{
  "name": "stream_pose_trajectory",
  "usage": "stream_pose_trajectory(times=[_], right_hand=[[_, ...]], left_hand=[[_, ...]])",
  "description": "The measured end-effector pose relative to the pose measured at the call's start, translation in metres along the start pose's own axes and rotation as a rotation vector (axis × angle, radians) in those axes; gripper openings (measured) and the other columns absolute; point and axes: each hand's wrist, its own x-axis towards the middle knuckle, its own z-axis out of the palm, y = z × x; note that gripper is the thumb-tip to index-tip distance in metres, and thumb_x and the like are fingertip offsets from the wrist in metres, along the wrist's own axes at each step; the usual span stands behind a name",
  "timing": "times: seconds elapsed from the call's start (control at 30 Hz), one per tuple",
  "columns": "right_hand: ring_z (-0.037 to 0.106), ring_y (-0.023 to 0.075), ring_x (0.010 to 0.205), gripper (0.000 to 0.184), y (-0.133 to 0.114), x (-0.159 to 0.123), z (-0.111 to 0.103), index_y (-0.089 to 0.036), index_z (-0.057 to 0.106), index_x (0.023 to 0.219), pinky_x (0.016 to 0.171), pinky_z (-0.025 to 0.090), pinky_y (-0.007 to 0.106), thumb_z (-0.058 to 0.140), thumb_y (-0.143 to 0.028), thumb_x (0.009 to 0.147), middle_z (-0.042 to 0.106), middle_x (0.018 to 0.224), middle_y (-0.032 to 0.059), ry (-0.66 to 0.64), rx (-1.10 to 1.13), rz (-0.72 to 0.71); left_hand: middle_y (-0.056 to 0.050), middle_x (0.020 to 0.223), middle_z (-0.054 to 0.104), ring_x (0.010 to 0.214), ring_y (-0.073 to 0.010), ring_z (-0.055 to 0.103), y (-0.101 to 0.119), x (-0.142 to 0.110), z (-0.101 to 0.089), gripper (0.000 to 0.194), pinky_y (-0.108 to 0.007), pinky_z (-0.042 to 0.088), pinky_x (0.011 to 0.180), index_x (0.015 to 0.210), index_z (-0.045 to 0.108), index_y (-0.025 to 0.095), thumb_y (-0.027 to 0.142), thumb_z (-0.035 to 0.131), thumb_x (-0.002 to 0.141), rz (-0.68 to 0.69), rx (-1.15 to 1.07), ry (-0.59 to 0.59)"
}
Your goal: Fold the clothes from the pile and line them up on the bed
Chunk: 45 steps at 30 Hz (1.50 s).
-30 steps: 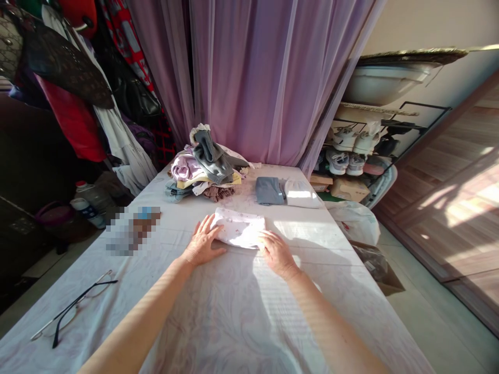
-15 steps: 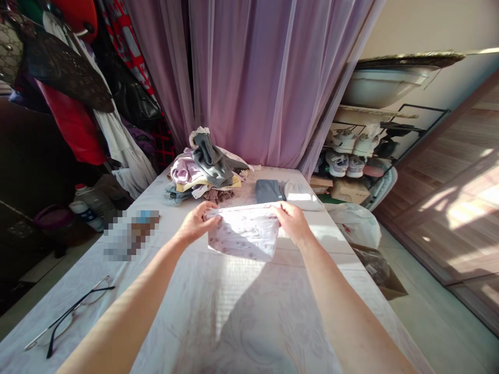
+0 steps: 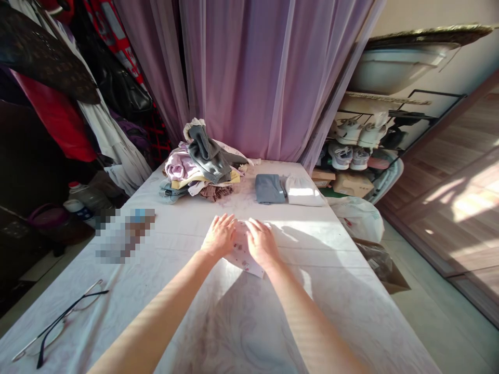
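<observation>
Your left hand (image 3: 219,236) and right hand (image 3: 263,242) lie open, palms down, on the floral cloth (image 3: 245,255), pressing it flat against the table (image 3: 331,291), in front of the clothes pile (image 3: 198,174).

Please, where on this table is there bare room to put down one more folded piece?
Bare table cover shows right of the right hand, below the folded grey garment and white folded cloth. Another patch lies between the pixelated object and the eyeglasses. Crowded: the back left, at the clothes pile, and the middle, where the left hand meets the floral cloth.
</observation>
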Motion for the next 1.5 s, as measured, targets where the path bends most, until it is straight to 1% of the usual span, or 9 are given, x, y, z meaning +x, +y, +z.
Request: stream_pose_trajectory(times=[0.17,0.37,0.5,0.67,0.83,1.0,1.13,1.33,1.5], right_hand=[[0.030,0.0274,0.146,0.052,-0.021,-0.004,0.022,-0.019,0.044,0.149,0.119,0.020,0.053,0.038,-0.032,0.099,0.036,0.158,0.0113,-0.187,-0.212,0.009],[0.028,0.0280,0.147,0.058,-0.004,-0.013,0.015,-0.022,0.039,0.152,0.119,0.019,0.051,0.045,-0.034,0.096,0.033,0.160,0.0110,-0.167,-0.263,0.042],[0.026,0.0283,0.148,0.057,0.007,-0.024,0.009,-0.021,0.039,0.152,0.118,0.022,0.051,0.041,-0.038,0.097,0.028,0.162,0.0113,-0.166,-0.283,0.115],[0.026,0.0265,0.148,0.059,0.019,-0.033,0.004,-0.017,0.037,0.153,0.119,0.020,0.050,0.036,-0.041,0.099,0.029,0.161,0.0120,-0.171,-0.319,0.167],[0.045,0.0244,0.137,0.050,0.038,-0.041,0.005,-0.019,0.048,0.145,0.116,0.030,0.046,0.031,-0.033,0.099,0.047,0.151,0.0111,-0.023,-0.259,0.140],[0.052,0.0304,0.129,0.042,0.055,-0.048,0.012,-0.016,0.068,0.119,0.107,0.039,0.047,0.038,-0.036,0.096,0.060,0.136,0.0170,0.258,-0.164,0.179],[0.053,0.0304,0.127,0.034,0.055,-0.048,0.019,-0.018,0.072,0.103,0.106,0.038,0.049,0.042,-0.033,0.094,0.061,0.134,0.0168,0.288,-0.166,0.190],[0.056,0.0264,0.122,0.027,0.054,-0.045,0.027,-0.018,0.071,0.098,0.106,0.036,0.045,0.049,-0.033,0.092,0.066,0.126,0.0141,0.376,-0.182,0.157],[0.056,0.0268,0.120,0.025,0.059,-0.045,0.031,-0.018,0.070,0.099,0.105,0.036,0.044,0.051,-0.034,0.091,0.067,0.124,0.0137,0.392,-0.191,0.127]], left_hand=[[-0.006,0.153,0.047,0.145,-0.0292,0.034,0.002,-0.001,0.013,0.048,-0.050,0.028,0.120,0.143,0.052,0.023,0.032,0.040,0.097,-0.019,0.110,-0.047],[-0.005,0.158,0.038,0.148,-0.0287,0.029,-0.014,0.003,0.012,0.052,-0.046,0.032,0.118,0.147,0.046,0.021,0.034,0.037,0.098,-0.065,0.065,-0.111],[-0.011,0.161,0.030,0.149,-0.0267,0.027,-0.025,0.000,0.014,0.058,-0.045,0.025,0.121,0.152,0.036,0.014,0.035,0.035,0.098,-0.119,-0.019,-0.122],[-0.011,0.162,0.026,0.150,-0.0247,0.025,-0.034,-0.003,0.014,0.059,-0.048,0.016,0.123,0.154,0.032,0.017,0.040,0.029,0.100,-0.160,-0.074,-0.156],[-0.011,0.162,0.027,0.151,-0.0237,0.023,-0.041,-0.003,0.014,0.063,-0.045,0.017,0.123,0.153,0.033,0.015,0.046,0.032,0.099,-0.177,-0.112,-0.156],[-0.013,0.159,0.036,0.149,-0.0289,0.027,-0.046,-0.020,0.012,0.057,-0.048,0.020,0.121,0.144,0.047,0.015,0.046,0.035,0.098,-0.352,-0.103,0.007],[-0.012,0.154,0.045,0.146,-0.0322,0.031,-0.042,-0.031,0.004,0.047,-0.052,0.022,0.119,0.129,0.060,0.019,0.047,0.045,0.093,-0.437,-0.097,0.045],[-0.010,0.126,0.065,0.131,-0.0318,0.047,-0.030,-0.022,-0.019,0.027,-0.048,0.031,0.112,0.090,0.067,0.022,0.045,0.056,0.083,-0.479,-0.128,-0.044],[-0.010,0.111,0.070,0.115,-0.0288,0.059,-0.025,-0.017,-0.025,0.022,-0.037,0.044,0.096,0.091,0.061,0.023,0.039,0.061,0.076,-0.526,-0.201,-0.054]])
